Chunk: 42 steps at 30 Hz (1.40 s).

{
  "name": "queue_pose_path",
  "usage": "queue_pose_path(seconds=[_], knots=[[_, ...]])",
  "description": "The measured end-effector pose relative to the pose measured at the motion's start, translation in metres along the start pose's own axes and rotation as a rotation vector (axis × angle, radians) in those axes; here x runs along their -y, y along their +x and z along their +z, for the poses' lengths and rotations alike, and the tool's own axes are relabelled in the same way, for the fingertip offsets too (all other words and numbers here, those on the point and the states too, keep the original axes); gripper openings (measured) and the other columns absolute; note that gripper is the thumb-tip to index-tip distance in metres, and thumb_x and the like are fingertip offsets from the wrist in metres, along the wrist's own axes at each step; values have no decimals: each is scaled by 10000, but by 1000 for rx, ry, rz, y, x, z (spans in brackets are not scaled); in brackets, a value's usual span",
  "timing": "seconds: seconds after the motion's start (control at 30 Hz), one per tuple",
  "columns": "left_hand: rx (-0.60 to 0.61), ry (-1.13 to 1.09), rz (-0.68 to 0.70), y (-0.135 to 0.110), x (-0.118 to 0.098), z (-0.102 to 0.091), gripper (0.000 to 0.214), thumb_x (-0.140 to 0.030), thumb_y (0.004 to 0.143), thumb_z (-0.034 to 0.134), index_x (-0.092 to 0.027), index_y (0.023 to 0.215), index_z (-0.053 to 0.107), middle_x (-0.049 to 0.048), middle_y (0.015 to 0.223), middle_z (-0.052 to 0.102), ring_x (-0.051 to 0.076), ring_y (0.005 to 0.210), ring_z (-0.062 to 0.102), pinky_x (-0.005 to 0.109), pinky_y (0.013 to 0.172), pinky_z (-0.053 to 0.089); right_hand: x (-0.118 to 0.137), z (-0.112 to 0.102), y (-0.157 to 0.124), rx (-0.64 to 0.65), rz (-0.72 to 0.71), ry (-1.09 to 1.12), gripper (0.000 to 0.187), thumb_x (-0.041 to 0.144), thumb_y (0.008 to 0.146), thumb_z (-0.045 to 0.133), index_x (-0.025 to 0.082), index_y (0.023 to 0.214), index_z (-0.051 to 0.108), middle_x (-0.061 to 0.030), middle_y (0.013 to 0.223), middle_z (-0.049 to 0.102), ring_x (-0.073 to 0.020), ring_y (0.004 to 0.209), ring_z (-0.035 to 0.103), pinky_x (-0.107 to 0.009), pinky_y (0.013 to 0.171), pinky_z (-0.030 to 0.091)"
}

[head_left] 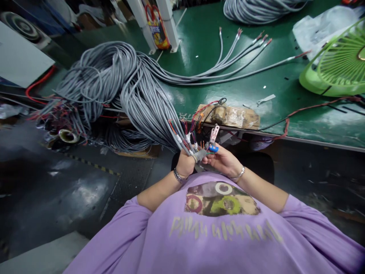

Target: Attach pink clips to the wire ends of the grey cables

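View from my head, down over my shirt to both hands at the bench [199, 49] edge. My left hand [185, 163] is closed in a fist around the bundle [148, 102] of grey cables, gripping it just below the wire ends [188, 139], where coloured cores fan out of the cut sheaths. The rest of the bundle runs up and to the left, over the bench edge, into a loose heap. My right hand [224, 160], touching the left, is curled around a small tool [213, 134] with a blue grip and a pale head that points up beside the wire ends. I cannot tell whether its head is open or closed. In my judgement the work goes best with the left fist tight and close to the ends, so that the cores stand apart and one can be singled out. The tool should meet one core only, square to it, clear of its neighbours and of my fingertips. Containers are few. A clear bag [316, 28] lies crumpled at the far right of the bench, behind a green fan [339, 64], and its contents cannot be made out. A taped block [234, 116] sits at the bench edge just above my hands, with thin wires running to it.
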<state>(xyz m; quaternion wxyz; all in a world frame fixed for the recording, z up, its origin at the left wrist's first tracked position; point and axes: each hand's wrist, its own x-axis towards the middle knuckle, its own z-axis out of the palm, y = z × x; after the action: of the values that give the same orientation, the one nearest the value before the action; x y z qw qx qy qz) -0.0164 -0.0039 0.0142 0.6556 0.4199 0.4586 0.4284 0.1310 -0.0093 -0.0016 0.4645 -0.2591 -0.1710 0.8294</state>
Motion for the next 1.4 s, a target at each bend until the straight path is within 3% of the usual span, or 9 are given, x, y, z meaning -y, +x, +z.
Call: queue_pose_path(seconds=[0.2,0.33,0.47,0.6,0.7,0.87,1.07,1.23,1.4], knots=[[81,28,-27,0,-3,-2,320,-412,644,810,-135,644,650,15,532,649,111,438,583,235,476,513,-1,0,5,47,-67,-162,297,353,716,773,208,855,555,24,639,653,-150,527,606,-292,549,467],[70,12,-21,-1,-3,-2,307,-389,633,819,-135,643,647,7,519,640,110,434,579,230,467,506,-2,-1,8,-67,-142,-193,291,366,714,792,202,846,591,33,638,633,-112,482,561,-239,474,405],[-2,-9,-4,-2,-2,0,303,-396,642,809,-141,671,648,-1,525,641,109,438,584,229,474,512,4,-9,4,-155,-72,-91,291,391,672,805,182,757,622,17,672,627,-83,525,510,-218,492,438],[-21,15,12,-2,1,0,317,-412,641,808,-142,682,645,-4,532,643,111,443,589,229,477,516,11,-13,-5,-91,10,-70,338,456,646,780,163,783,681,-5,718,638,-94,589,524,-232,551,494],[-15,47,18,-1,3,-1,310,-412,662,796,-141,685,648,-1,536,646,112,445,592,231,479,517,11,-8,-9,-86,-23,-159,387,493,628,802,164,779,664,20,636,581,-91,562,502,-227,537,471],[3,60,15,-1,4,-1,305,-403,668,795,-140,677,640,1,529,642,109,433,578,231,471,511,9,2,-6,-218,-146,-313,343,367,604,847,171,641,568,64,497,479,-66,480,421,-207,482,356],[27,-2,-28,0,-8,0,292,-361,639,801,-137,653,614,-1,510,632,113,416,572,230,440,498,24,-15,2,-441,-267,-95,321,382,644,810,194,687,553,61,564,513,-63,485,424,-192,479,392],[113,-37,-122,6,-21,5,321,-354,572,825,-131,643,606,3,486,616,120,400,558,239,420,492,40,-11,12,-301,-55,-133,518,690,745,631,173,764,626,-15,676,620,-98,528,511,-236,499,457],[118,-55,-142,12,-19,9,349,-382,574,828,-131,678,609,-6,489,611,116,412,561,236,431,498,38,-1,22,-196,-157,-143,434,574,688,771,166,743,635,35,591,544,-79,511,446,-223,498,422]])
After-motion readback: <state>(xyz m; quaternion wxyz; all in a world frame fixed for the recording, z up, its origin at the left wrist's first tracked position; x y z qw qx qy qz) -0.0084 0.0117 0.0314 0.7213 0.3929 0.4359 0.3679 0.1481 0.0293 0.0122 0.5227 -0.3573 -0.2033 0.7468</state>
